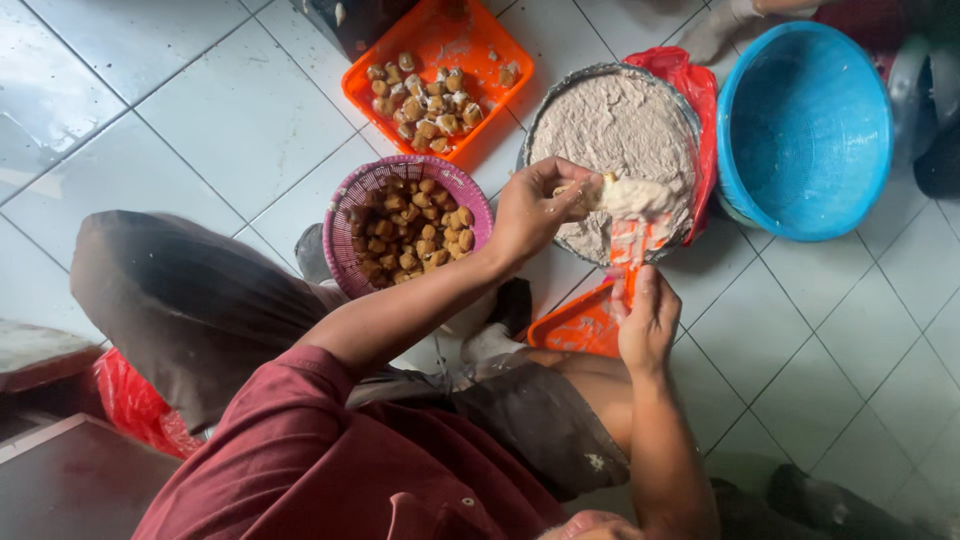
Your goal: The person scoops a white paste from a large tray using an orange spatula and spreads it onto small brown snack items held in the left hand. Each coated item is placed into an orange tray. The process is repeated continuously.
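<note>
Paste, pale and sticky, fills the round metal basin [612, 130] on the tiled floor [200, 120], and a lump of it clings to the piece held over the basin's near rim. The left hand [530, 208] is closed around a small fried piece with filling [625, 198] bulging from it; the fingers curl tight, thumb on top. The right hand [648, 325] pinches the handle of an orange spatula [628, 250], whose smeared blade reaches up to the filling.

The filling looks soft and wet, so it probably smears rather than breaks, and likely sticks to skin and blade alike. The fried piece seems light, spongy and easy to crush or tear, so a gentle cupping hold around its sides suits it better than a squeeze. The spatula appears stiff but slick with paste; a hold well down the handle, where it is cleaner, seems safest.

A purple basket [352, 232] of brown fried pieces stands just beside the left forearm. An orange tray [500, 45] with more pieces lies farther off. A second orange tray [575, 325] lies by the person's knee, under the right hand. A blue basin [805, 130] stands to the right of the metal one.
</note>
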`<state>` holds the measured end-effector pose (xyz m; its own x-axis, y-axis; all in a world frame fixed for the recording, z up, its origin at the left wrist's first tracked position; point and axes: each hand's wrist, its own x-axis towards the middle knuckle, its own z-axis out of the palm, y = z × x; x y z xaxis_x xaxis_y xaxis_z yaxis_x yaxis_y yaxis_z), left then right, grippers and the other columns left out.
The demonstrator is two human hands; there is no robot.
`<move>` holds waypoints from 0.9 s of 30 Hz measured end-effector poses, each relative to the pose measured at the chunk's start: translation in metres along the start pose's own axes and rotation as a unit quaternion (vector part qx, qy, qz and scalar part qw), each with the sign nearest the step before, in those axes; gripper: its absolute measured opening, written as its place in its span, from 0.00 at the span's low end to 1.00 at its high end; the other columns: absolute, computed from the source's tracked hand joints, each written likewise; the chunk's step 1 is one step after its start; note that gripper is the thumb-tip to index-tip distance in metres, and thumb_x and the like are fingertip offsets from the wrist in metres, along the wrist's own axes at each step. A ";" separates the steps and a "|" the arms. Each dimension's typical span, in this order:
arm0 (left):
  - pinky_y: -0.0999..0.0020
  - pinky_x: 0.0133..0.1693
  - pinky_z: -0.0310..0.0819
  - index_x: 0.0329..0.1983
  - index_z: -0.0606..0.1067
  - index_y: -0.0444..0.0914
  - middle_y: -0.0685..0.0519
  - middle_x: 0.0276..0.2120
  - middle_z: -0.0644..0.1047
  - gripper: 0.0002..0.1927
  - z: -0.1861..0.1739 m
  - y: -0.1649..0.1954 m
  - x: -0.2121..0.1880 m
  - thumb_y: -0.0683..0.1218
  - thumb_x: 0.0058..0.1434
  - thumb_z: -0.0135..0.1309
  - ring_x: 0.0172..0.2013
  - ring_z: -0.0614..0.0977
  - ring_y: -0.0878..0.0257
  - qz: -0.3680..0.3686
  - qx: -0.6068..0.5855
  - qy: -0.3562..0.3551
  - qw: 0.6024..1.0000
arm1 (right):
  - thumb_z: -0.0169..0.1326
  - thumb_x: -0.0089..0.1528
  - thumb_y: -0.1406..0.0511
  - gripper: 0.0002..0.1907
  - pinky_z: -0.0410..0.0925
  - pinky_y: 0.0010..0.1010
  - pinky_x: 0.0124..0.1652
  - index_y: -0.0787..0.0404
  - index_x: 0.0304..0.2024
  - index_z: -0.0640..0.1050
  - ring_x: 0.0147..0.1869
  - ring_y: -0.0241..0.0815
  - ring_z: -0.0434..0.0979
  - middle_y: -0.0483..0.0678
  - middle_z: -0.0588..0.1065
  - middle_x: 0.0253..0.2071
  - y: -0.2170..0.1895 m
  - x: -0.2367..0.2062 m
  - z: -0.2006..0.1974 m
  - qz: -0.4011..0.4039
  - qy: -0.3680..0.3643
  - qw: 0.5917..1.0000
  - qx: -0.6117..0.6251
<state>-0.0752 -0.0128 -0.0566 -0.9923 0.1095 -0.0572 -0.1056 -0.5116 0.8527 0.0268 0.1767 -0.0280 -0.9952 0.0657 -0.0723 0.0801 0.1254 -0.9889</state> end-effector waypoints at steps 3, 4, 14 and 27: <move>0.70 0.44 0.82 0.49 0.77 0.28 0.47 0.40 0.82 0.10 0.005 0.012 -0.004 0.40 0.70 0.57 0.40 0.82 0.67 -0.008 0.015 0.012 1.000 | 0.38 0.76 0.57 0.19 0.57 0.22 0.30 0.64 0.45 0.75 0.30 0.28 0.61 0.40 0.67 0.31 0.005 0.003 -0.001 -0.008 0.010 0.997 -0.075; 0.70 0.48 0.81 0.53 0.74 0.28 0.46 0.44 0.81 0.12 0.006 0.014 -0.007 0.39 0.69 0.56 0.45 0.82 0.66 0.001 -0.012 -0.009 1.000 | 0.39 0.77 0.58 0.19 0.59 0.23 0.31 0.65 0.45 0.74 0.32 0.29 0.63 0.40 0.68 0.31 0.006 0.004 -0.002 -0.021 0.021 0.994 -0.107; 0.67 0.62 0.74 0.76 0.55 0.35 0.42 0.64 0.72 0.36 0.008 0.028 -0.034 0.29 0.66 0.49 0.63 0.75 0.61 0.015 -0.101 -0.168 0.981 | 0.47 0.76 0.66 0.09 0.65 0.38 0.42 0.67 0.50 0.75 0.42 0.49 0.71 0.54 0.71 0.42 -0.023 0.005 -0.004 -0.223 0.072 0.904 -0.358; 0.64 0.58 0.78 0.74 0.63 0.39 0.50 0.55 0.74 0.36 -0.003 0.019 -0.032 0.36 0.64 0.63 0.54 0.79 0.62 0.042 -0.035 -0.163 0.985 | 0.59 0.74 0.67 0.09 0.68 0.44 0.48 0.69 0.50 0.77 0.50 0.57 0.73 0.58 0.72 0.45 -0.006 -0.013 -0.023 -0.331 0.141 0.810 -0.463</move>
<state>-0.0461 -0.0286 -0.0407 -0.9254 0.3272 0.1914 -0.0402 -0.5867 0.8088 0.0407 0.1977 -0.0178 -0.7954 -0.1126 0.5955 -0.3287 0.9057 -0.2677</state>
